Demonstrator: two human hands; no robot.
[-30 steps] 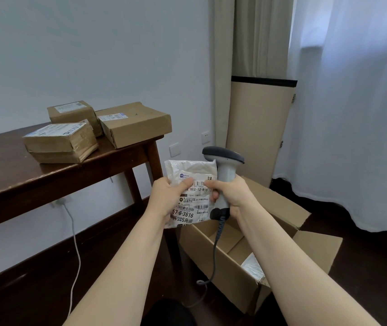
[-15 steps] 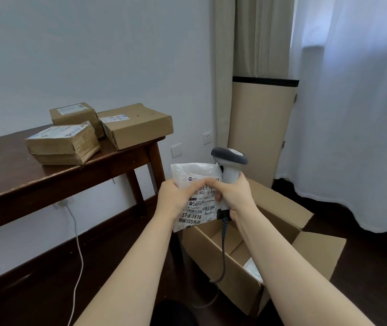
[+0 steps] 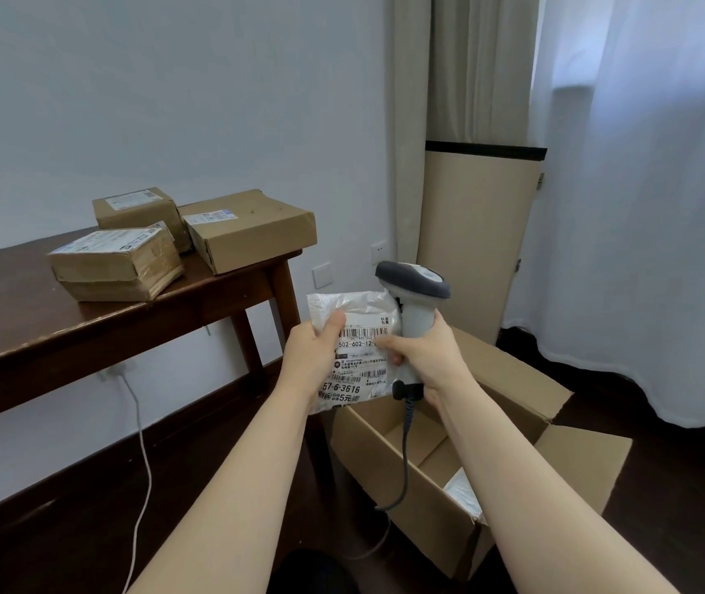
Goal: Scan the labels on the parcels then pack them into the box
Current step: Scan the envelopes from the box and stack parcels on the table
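Parcels are the whole business, and the one in play is a white plastic mailer (image 3: pixel 357 349) held up in the air above the open cardboard box (image 3: pixel 436 478) on the floor, its printed label (image 3: pixel 359 358) facing the person. The left hand (image 3: pixel 312 358) has its fingers clamped on the mailer's left edge, thumb pressed on the front near the top barcode. The right hand (image 3: pixel 423 358) is wrapped around the handle of a grey scanner (image 3: pixel 413 302), and its thumb also rests on the mailer's right side, so both hands steady the bag. To my eye the scanner's head points away over the top of the mailer, not at the label, so for a clean read I would draw the scanner back, turn its window onto the barcode, pull the crinkled plastic flat and keep that thumb clear of the bars. Its coiled cable (image 3: pixel 404 456) hangs down in front of the box and could snag a flap. Inside the box I can make out bare cardboard floor and one white packet (image 3: pixel 464 493) against the near right wall; the rest is hidden by the forearm. Three brown cartons (image 3: pixel 252 229) sit together at the worktop's (image 3: pixel 21 327) right end, not yet packed.
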